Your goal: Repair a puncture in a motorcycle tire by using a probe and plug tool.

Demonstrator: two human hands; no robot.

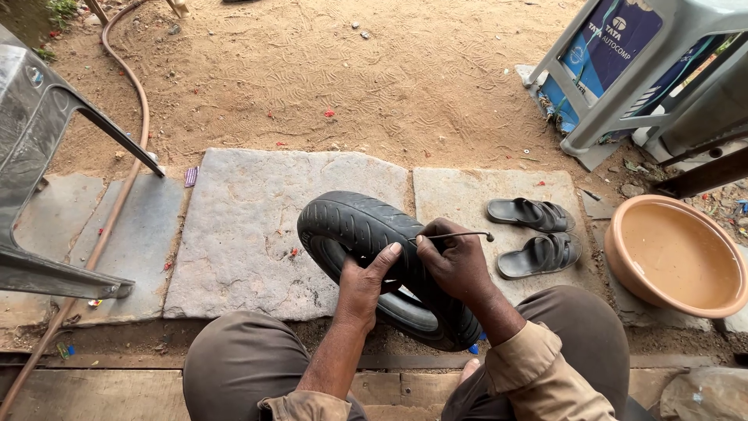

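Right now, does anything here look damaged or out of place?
Nothing stands out. The left hand steadies the tyre, the right hand holds a thin metal rod, and the sandals lie together.

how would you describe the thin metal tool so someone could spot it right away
Start at the black rubber tyre standing on the grey stone slab between the person's knees. Above its top edge, the right hand pinches a thin dark metal rod pointing toward the black sandals. It is the only slender wire-like thing there, with a small hooked tip.

Tan rolled sleeves, brown trousers.
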